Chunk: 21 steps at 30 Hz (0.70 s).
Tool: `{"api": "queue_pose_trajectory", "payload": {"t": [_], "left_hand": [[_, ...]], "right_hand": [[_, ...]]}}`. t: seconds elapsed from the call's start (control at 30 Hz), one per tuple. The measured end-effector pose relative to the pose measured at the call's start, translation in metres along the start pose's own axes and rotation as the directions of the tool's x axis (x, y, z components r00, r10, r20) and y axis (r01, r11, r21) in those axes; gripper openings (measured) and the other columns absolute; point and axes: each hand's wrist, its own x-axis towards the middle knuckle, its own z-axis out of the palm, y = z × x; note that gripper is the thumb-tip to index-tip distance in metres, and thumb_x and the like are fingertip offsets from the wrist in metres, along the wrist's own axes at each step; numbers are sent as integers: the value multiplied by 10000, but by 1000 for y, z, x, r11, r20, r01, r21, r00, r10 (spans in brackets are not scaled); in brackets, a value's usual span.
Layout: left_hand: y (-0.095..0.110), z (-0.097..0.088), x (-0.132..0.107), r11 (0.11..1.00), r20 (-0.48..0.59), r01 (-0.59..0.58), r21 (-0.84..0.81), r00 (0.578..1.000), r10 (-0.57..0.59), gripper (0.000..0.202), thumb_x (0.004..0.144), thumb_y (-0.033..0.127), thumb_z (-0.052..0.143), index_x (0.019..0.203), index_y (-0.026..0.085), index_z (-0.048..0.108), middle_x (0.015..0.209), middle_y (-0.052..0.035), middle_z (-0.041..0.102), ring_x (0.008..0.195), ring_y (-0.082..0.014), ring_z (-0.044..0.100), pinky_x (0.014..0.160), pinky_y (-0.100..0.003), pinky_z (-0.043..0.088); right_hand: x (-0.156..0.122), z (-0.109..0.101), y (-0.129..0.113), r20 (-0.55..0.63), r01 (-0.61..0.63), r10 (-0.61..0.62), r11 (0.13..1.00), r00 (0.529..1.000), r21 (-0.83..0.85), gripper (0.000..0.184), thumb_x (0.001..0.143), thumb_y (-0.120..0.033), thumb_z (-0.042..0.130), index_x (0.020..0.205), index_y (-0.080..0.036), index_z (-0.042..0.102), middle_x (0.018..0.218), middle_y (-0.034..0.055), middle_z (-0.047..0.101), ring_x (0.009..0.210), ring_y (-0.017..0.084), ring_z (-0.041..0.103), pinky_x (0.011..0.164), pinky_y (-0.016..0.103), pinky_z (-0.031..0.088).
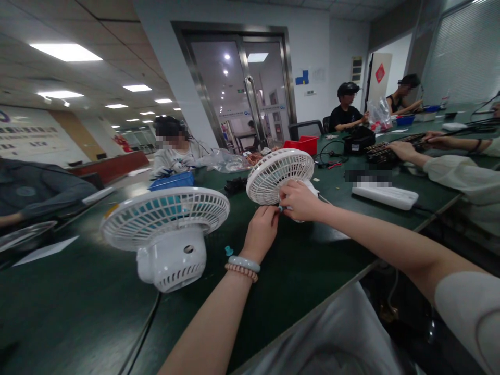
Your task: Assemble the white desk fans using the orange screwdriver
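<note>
A small white fan with a slatted round guard lies tilted on the table in front of my hands. My right hand is closed at the fan's base, pinching a small blue piece at the fingertips. Just left of it, my left hand has its fingers pressed together beside that piece; what they hold, if anything, is hidden. A small teal knob lies near my left wrist. Further left stands a second white fan with blue blades, its guard facing up and its cable running toward me.
Beyond the fans are a blue bin, a red bin and clear plastic bags. A white power strip lies on the right of the green table. Co-workers sit around; one co-worker's hands are at a dark object on the right.
</note>
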Motion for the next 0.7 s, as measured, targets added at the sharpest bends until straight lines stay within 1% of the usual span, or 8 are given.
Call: {"api": "queue_pose_trajectory", "payload": {"t": [0.17, 0.47, 0.7], "left_hand": [[0, 2, 1, 1000, -4, -13, -3, 1000, 13, 143, 819, 141, 439, 903, 165, 553, 888, -59, 573, 866, -152, 531, 801, -308, 449], [-2, 4, 2, 1000, -14, 7, 8, 1000, -7, 143, 837, 170, 422, 907, 169, 547, 872, -54, 571, 839, -150, 535, 780, -297, 448], [0, 3, 4, 1000, 1, 25, 1, 1000, -25, 169, 851, 193, 405, 934, 163, 549, 895, -62, 578, 855, -152, 534, 787, -301, 450]], "right_hand": [[-1, -2, 0, 11, -5, 5, 1000, 1000, 4, 178, 735, -289, 564, 780, -179, 697, 948, 82, 553, 944, 246, 382, 776, 382, 296], [0, -2, 0, 20, -9, 9, 1000, 1000, -4, 190, 745, -305, 561, 785, -180, 698, 952, 85, 552, 946, 246, 381, 780, 385, 300], [0, -2, 2, 13, -6, 6, 1000, 1000, -12, 202, 744, -313, 567, 805, -171, 696, 955, 85, 552, 946, 249, 381, 778, 385, 302]]}}
